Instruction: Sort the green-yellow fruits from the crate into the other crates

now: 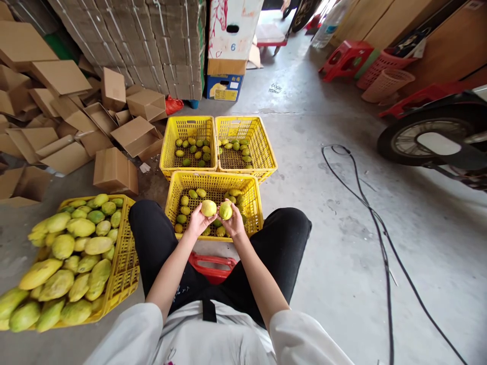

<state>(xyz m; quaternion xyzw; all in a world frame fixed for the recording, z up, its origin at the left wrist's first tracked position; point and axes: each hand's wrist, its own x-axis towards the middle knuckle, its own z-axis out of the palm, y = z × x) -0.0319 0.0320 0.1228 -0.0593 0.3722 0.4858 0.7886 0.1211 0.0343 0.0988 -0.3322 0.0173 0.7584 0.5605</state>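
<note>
Head view: left hand [198, 221] and right hand [233, 223] each hold a mango

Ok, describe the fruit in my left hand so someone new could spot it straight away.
Find the yellow crate on the floor right in front of the knees. Above it the left hand holds a fruit. It is round and pale yellow, while the fruit in the right hand beside it looks greener.

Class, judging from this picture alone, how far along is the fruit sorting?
Done: some fruit lies in all three small crates, near, far left and far right. In hand: left hand and right hand each hold one fruit. Left: the big crate remains heaped.
</note>
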